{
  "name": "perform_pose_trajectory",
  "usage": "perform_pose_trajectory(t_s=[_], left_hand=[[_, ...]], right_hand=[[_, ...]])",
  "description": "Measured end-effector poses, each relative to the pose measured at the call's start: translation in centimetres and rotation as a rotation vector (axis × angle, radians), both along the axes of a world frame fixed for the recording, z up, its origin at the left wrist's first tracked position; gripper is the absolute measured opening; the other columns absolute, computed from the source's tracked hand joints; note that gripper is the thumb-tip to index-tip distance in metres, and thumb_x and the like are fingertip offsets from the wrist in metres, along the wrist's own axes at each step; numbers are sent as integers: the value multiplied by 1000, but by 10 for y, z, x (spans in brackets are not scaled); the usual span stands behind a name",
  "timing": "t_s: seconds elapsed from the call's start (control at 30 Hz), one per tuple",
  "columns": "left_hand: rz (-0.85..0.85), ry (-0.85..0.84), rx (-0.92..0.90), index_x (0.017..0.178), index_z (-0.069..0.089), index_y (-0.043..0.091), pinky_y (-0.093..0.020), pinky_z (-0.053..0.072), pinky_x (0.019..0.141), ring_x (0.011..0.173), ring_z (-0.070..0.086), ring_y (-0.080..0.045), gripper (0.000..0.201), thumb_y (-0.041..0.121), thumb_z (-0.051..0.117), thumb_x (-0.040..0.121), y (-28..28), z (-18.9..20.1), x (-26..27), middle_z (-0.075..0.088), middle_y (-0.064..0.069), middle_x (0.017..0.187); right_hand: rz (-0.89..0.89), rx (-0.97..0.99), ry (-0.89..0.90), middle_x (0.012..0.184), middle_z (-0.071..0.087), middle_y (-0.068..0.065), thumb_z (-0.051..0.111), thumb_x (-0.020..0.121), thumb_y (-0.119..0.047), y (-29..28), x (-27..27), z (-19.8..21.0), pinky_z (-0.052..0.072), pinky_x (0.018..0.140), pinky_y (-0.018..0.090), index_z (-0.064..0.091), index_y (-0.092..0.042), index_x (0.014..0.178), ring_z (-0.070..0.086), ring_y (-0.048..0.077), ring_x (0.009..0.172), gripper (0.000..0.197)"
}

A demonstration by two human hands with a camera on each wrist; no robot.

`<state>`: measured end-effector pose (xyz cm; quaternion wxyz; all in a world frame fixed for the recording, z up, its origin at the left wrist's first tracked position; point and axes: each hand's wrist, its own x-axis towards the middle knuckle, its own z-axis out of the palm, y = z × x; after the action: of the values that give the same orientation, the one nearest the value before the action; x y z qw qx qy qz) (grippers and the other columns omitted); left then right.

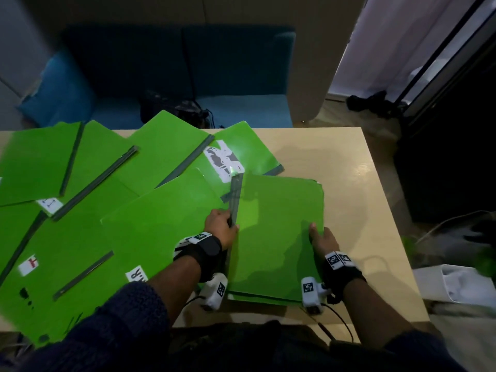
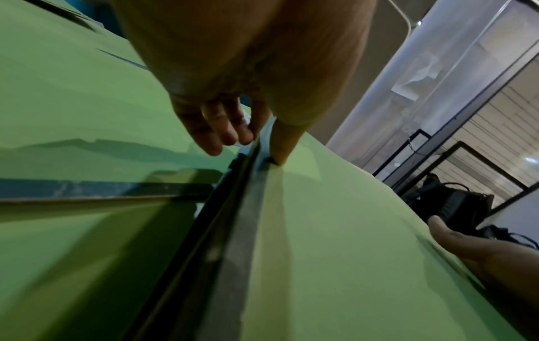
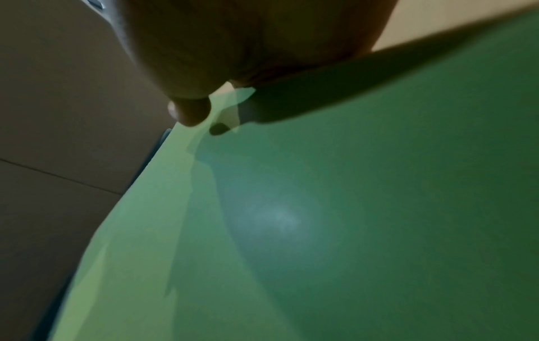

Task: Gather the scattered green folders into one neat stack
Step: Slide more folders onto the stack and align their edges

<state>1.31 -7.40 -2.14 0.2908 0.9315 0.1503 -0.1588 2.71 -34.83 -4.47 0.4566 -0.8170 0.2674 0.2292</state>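
Note:
Several green folders with grey spines lie fanned across the left half of the beige table [image 1: 362,189]; one [image 1: 166,146] reaches the far edge. A small stack sits near the front, and its top folder [image 1: 276,237] [image 2: 335,230] [image 3: 350,219] is held from both sides. My left hand [image 1: 228,220] [image 2: 256,150] pinches its grey spine [image 2: 233,253], thumb on top and fingers on the other side. My right hand [image 1: 316,232] grips the right edge with the thumb [image 3: 191,113] on the cover; its fingers are hidden beneath.
A blue sofa [image 1: 228,71] with a dark bag [image 1: 171,106] stands behind the table. White paper or a box [image 1: 456,285] lies on the floor at the right, near dark items [image 1: 375,102]. Bare tabletop shows right of the stack.

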Motion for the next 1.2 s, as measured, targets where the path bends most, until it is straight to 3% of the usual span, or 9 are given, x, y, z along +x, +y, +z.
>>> perform_pose_trajectory(t_s=[0.1, 0.3, 0.47, 0.57, 0.73, 0.87, 1.03, 1.13, 1.2], left_hand=[[-57, 93, -46, 139, 45, 10, -23, 33, 103, 120, 47, -28, 59, 28, 65, 87, 3, -11, -5, 40, -14, 132], [-53, 57, 38, 143, 39, 24, -31, 31, 109, 130, 34, -27, 80, 41, 77, 74, 57, -10, -34, 35, -8, 142], [-247, 297, 339, 150, 3, 38, -71, 9, 105, 147, -5, -26, 119, 69, 71, 58, 90, -12, -85, -11, 3, 158], [-166, 264, 334, 151, -7, 29, -74, 9, 105, 147, -8, -23, 123, 79, 58, 59, 91, -18, -108, -16, 1, 159], [-245, 226, 353, 149, -11, 24, -66, 32, 103, 147, 6, -27, 99, 60, 54, 83, 89, -7, -113, -5, 0, 160], [-449, 198, 467, 145, -20, 23, -43, 57, 76, 128, 38, -34, 90, 31, 52, 91, 79, 7, -113, -7, -1, 161], [-447, 92, 543, 151, 3, 28, -37, 53, 78, 122, 40, -24, 101, 19, 72, 77, 80, 42, -85, 7, 11, 159], [-365, -179, 546, 147, 25, 30, -21, 41, 45, 94, 53, -16, 87, 0, 66, 76, 80, 76, -59, 46, 8, 144], [-329, -333, 538, 142, 36, 30, -13, 22, 38, 78, 50, -12, 84, -8, 65, 74, 77, 94, -42, 56, 8, 135]], right_hand=[[-52, 33, -38, 114, 66, 16, 56, 87, -57, 1, -4, -6, 53, 87, 52, 58, -11, 119, 64, 37, 96, 56], [-74, 17, -73, 107, 68, 17, 59, 88, -51, 0, -3, -4, 54, 86, 55, 62, -12, 114, 66, 37, 92, 48], [-79, 9, -111, 106, 69, 16, 60, 87, -49, -11, 5, 3, 54, 87, 55, 64, -12, 111, 66, 37, 90, 44], [-74, -11, -114, 103, 70, 15, 61, 84, -52, -20, 9, 6, 55, 85, 55, 66, -14, 109, 67, 36, 87, 46], [-47, -47, -94, 105, 67, 17, 59, 88, -51, -29, 7, 5, 53, 87, 54, 64, -12, 114, 65, 38, 90, 48], [-59, -50, -112, 101, 66, 18, 60, 89, -48, -30, 6, 3, 53, 87, 53, 64, -11, 110, 64, 38, 90, 43], [-63, -58, -127, 103, 67, 19, 62, 88, -47, -30, 8, 2, 53, 86, 54, 64, -14, 104, 64, 39, 90, 37], [-61, -49, -133, 101, 67, 20, 61, 90, -44, -31, 10, 2, 54, 85, 53, 65, -9, 108, 64, 38, 88, 39], [-67, -45, -140, 100, 67, 19, 62, 89, -44, -31, 11, 1, 54, 84, 53, 66, -11, 106, 64, 37, 87, 37]])
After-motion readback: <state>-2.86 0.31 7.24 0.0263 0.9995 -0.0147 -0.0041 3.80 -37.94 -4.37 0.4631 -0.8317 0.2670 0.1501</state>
